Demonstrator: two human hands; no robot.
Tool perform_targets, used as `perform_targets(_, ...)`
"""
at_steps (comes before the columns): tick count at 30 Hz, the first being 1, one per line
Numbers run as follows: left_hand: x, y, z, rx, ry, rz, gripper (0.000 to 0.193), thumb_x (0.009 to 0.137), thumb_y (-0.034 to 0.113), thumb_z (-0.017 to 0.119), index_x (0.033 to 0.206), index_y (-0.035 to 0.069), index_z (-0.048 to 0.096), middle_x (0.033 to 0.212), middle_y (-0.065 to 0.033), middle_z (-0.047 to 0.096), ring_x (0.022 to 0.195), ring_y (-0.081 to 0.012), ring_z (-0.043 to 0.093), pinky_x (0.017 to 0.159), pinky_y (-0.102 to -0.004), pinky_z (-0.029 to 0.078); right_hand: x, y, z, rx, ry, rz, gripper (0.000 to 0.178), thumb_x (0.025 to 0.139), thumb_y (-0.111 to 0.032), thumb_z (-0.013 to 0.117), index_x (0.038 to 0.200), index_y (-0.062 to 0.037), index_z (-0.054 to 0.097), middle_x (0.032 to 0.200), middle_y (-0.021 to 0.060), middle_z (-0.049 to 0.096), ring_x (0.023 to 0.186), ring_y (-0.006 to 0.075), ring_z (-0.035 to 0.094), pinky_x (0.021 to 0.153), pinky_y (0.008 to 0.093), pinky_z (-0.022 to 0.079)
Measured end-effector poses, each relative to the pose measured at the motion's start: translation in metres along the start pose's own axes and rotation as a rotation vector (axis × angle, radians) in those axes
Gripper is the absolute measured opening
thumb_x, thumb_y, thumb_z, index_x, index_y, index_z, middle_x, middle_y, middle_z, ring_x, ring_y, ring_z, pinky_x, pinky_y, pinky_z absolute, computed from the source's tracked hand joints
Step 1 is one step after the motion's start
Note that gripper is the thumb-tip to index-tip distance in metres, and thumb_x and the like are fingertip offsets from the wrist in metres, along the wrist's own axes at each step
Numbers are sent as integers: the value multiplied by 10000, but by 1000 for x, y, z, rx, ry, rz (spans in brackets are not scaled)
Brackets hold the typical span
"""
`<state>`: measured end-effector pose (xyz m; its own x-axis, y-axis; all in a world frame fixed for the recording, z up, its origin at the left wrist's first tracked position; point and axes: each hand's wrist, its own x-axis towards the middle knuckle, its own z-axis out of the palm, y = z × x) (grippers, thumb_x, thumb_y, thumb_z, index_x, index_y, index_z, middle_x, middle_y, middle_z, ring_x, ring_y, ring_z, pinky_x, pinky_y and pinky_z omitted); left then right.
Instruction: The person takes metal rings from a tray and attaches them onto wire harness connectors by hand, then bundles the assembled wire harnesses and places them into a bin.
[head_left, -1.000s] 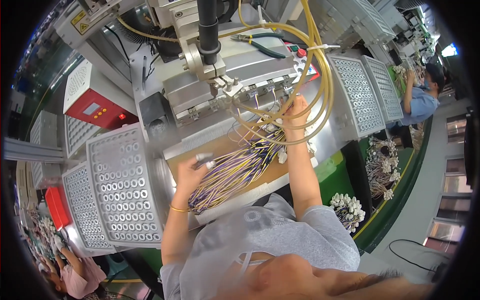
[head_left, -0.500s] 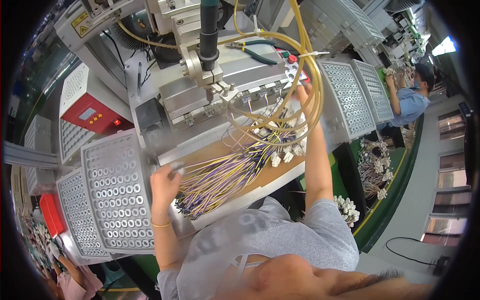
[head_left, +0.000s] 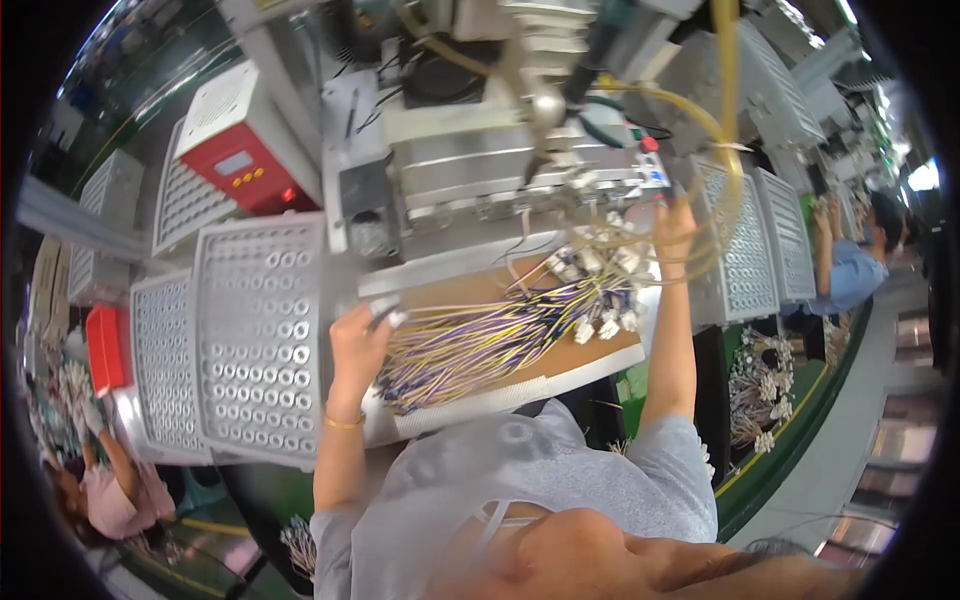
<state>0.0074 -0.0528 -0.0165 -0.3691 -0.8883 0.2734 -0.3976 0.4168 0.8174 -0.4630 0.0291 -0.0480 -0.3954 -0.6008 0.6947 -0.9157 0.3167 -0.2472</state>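
Observation:
My left hand [head_left: 360, 345] is closed in a pinch at the left end of a wire bundle [head_left: 480, 345]; something small and pale shows at its fingertips, too blurred to name. The yellow, purple and dark wires lie on a brown board with white edges, their white connectors [head_left: 608, 325] gathered at the right end. My right hand [head_left: 676, 228] reaches to a small control panel [head_left: 653, 174] with a red button [head_left: 649, 145] at the machine's right end; its fingers are blurred and partly behind tubing. Above the metal fixture bar [head_left: 465, 165] hangs the machine's head [head_left: 545, 110], smeared by motion.
Trays of metal rings [head_left: 262, 350] stand at the left, with a red-fronted control box [head_left: 240, 165] behind. More ring trays [head_left: 740, 240] flank my right arm. Yellow tubes [head_left: 735, 140] loop down beside my right hand. Co-workers [head_left: 850, 270] sit at both sides.
The whole view has shifted, moving the bench right in the picture. The machine's head has travelled right along the fixture bar. Both hands keep about the same places on the bench.

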Motion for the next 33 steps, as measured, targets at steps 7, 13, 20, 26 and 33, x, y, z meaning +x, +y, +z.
perform_targets(7,2,-2,7,314,151,423,166,614,-27,601,772,26,604,603,-106,498,522,-284,477,474,-358,373,-76,-225,-45,867,-601,-80,327,698,-110,601,1012,-25,568,978,160,577,891,291,564,784,347,437)
perform_targets(13,25,-41,-24,296,354,395,122,667,52,614,783,17,609,650,-110,536,562,-289,502,532,-359,403,-68,-290,-12,1058,-790,-39,54,745,-29,562,775,13,546,579,52,522,508,73,444,448,228,359)
perform_targets(20,57,-144,-77,1067,498,-173,310,670,285,632,877,55,643,863,-140,554,869,-302,490,806,-447,355,-75,-282,-15,1223,-904,180,34,775,-4,549,805,11,553,668,-20,552,589,28,474,505,182,374)
perform_targets(26,43,-99,-85,-400,403,-332,306,777,156,564,1034,-10,558,1000,-146,586,813,-290,603,682,-333,501,-74,-275,-14,1118,-936,175,49,757,4,542,802,23,553,674,-5,558,608,27,479,520,183,389)
perform_targets(33,-15,3,-8,-939,-30,-543,374,796,17,555,1161,-12,480,973,-115,596,749,-149,594,620,-234,485,-70,-288,-20,1104,-866,151,48,727,-10,560,759,26,560,628,-16,521,581,24,457,497,194,389)
